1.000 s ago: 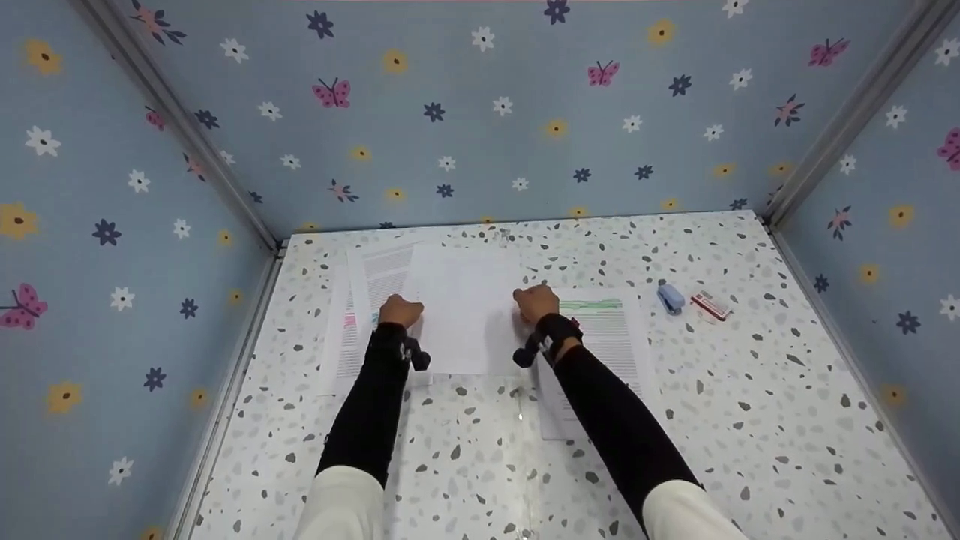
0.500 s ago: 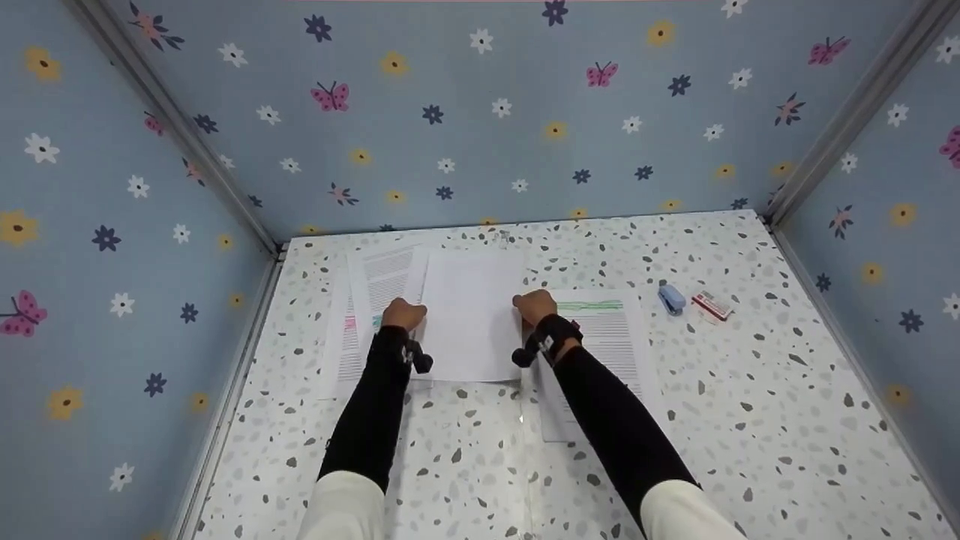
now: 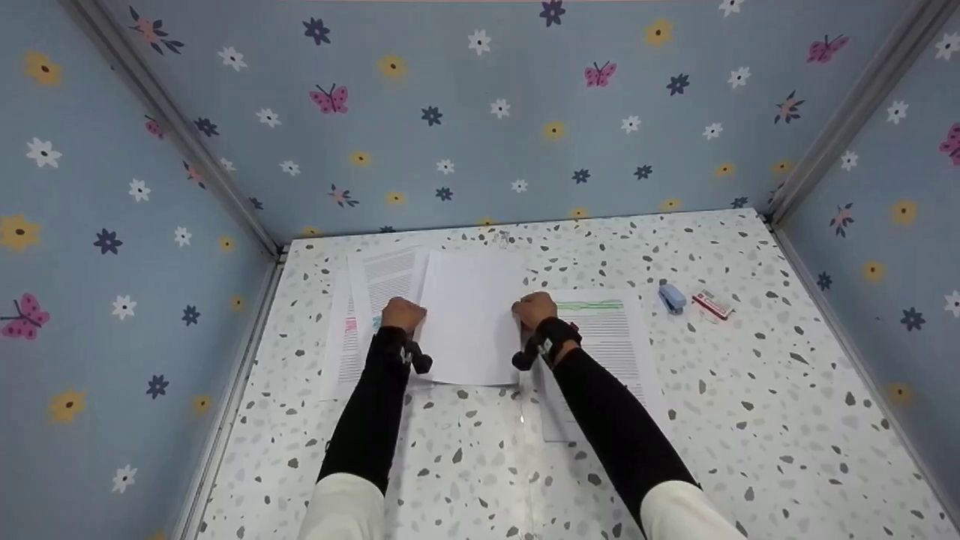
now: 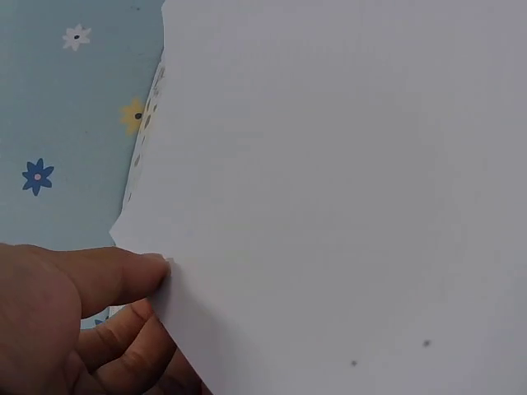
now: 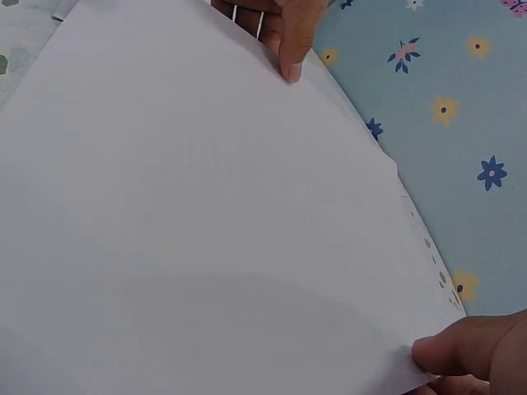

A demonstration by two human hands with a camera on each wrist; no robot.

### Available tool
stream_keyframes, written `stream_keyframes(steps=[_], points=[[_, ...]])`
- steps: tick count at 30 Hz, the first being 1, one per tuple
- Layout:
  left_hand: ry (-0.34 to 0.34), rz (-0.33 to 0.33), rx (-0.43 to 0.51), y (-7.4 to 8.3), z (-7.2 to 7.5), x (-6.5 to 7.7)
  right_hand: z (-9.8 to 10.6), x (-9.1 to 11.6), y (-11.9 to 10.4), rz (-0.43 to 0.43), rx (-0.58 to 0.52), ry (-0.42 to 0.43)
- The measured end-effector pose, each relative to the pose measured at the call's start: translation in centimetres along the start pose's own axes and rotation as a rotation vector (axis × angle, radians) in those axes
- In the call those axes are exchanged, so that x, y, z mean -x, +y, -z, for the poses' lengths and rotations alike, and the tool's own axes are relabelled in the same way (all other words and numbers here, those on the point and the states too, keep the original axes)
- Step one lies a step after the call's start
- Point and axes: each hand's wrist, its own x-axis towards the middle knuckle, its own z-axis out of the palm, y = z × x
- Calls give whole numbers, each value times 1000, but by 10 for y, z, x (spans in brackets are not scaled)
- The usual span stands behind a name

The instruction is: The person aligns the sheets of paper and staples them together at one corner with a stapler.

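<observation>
A blank white sheet of paper (image 3: 474, 315) spans the gap between my two hands in the head view. My left hand (image 3: 403, 313) pinches its left edge, thumb on top and fingers curled beneath, as the left wrist view shows. Opposite, my right hand (image 3: 535, 308) pinches the right edge in the same way. The right wrist view catches both grips, with the right hand's thumb (image 5: 449, 350) on the paper at lower right. The sheet's near edge bows slightly. I cannot tell whether more sheets lie within the grip.
Printed pages (image 3: 386, 274) with pink and blue highlights lie at the left, partly under the left arm. Under the right arm is another printed page (image 3: 611, 337) with green highlighting. A blue stapler (image 3: 672, 298) and a small red-and-white box (image 3: 712, 305) sit farther right on the speckled table (image 3: 750, 405).
The white sheet has shifted slightly toward me, and its left edge has moved right, uncovering more of the printed page there. Both hands keep their hold and have barely moved.
</observation>
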Motion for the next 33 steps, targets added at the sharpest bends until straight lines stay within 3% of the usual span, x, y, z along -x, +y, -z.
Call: stream_keyframes(steps=[4,8,15,21,24,33], points=[[66,-36,32,14,8,26,8,5,-2,15,-36,17],[84,-35,53,20,13,36,16,7,-4,2,-77,10],[2,-60,100,23,18,31,31,6,-5,-19,-156,22],[-94,-70,364,33,22,38,48,8,-1,-6,-288,9],[-148,-81,453,38,25,42,56,10,0,7,-308,9],[-204,-68,461,43,16,51,74,12,13,17,-331,-1]])
